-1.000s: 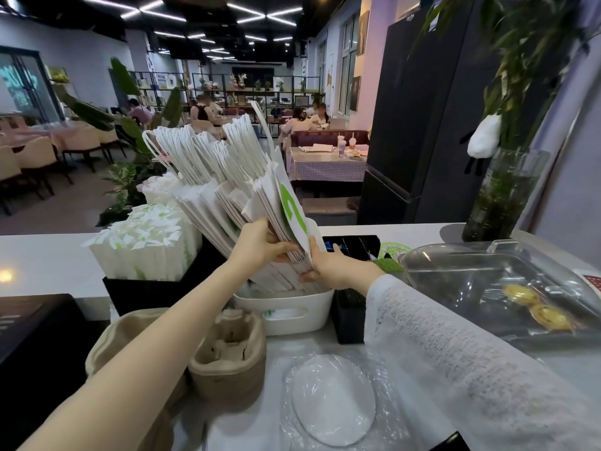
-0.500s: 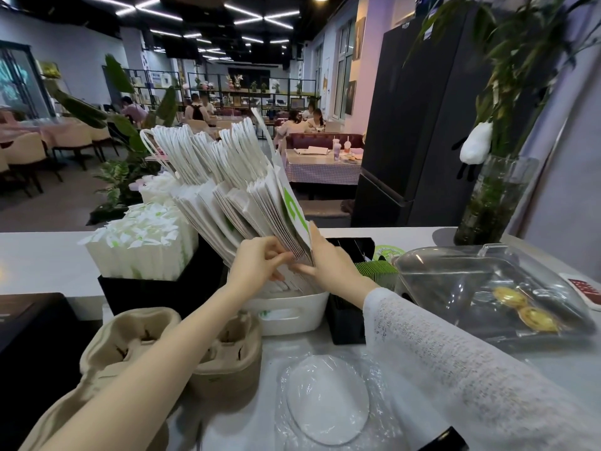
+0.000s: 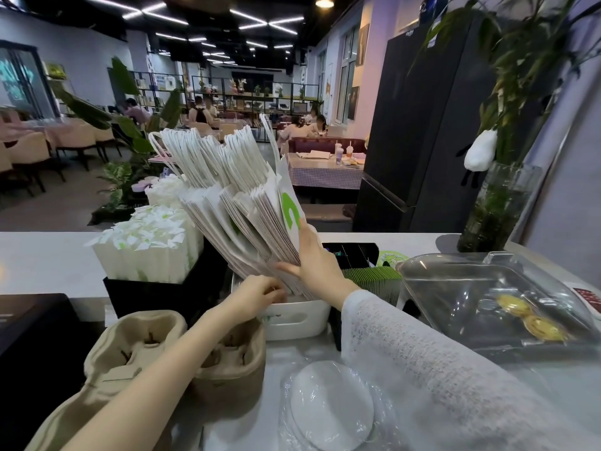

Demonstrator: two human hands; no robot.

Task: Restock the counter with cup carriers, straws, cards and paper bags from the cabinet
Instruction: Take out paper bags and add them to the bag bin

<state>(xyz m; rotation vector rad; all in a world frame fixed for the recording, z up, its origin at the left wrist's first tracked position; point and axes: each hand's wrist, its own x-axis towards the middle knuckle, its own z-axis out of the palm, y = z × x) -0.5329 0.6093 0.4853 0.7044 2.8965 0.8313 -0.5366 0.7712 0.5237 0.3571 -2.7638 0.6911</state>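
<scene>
Head view: paper bags (image 3: 247, 206) stand fanned in a white bin (image 3: 294, 315) on the counter (image 3: 48, 255). The right hand (image 3: 317, 258) lies flat and spread against the front bag; the left hand (image 3: 257, 292) curls at their bases, its grip unclear. Light, floppy, crease-prone, they are probably best steadied low, not by the handles.

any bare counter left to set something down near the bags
Bare: the raised white ledge left of the straw box, and behind the clear tray. Crowded: near counter, with cup carriers, bag bin and wrapped lids.
</scene>
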